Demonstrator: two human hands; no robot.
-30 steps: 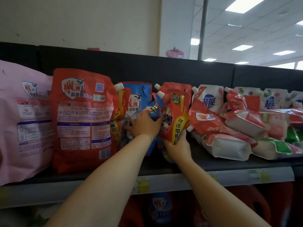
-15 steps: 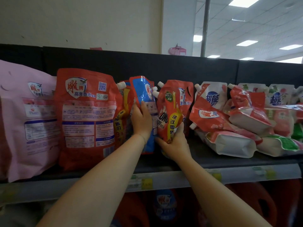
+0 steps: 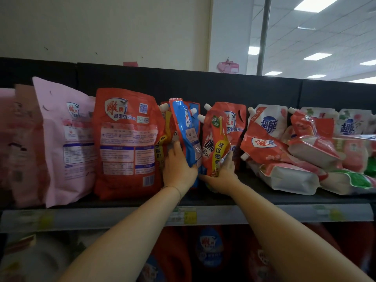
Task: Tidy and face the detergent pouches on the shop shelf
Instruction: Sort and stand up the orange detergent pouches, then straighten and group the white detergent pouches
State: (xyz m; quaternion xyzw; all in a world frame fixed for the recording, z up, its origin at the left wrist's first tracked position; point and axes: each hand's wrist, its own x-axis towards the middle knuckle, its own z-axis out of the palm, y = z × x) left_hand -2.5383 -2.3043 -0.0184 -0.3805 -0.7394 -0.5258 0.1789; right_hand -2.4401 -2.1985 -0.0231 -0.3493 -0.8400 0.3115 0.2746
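Large pink plastic bags [image 3: 67, 139]: two
Large red-orange plastic bag [image 3: 126, 143]: one
Blue spouted plastic pouch [image 3: 184, 127]: one plainly seen
Upright red spouted plastic pouches [image 3: 213, 143]: three
Toppled red-and-white spouted pouches [image 3: 284, 151]: a heap, number unclear
Hands: two, left hand [image 3: 179, 169] and right hand [image 3: 221, 176]

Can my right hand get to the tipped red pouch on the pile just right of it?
Probably, once it lets go: the right hand grips the upright red pouch with the yellow band. The tipped red pouch lies close beside it, with nothing between them.
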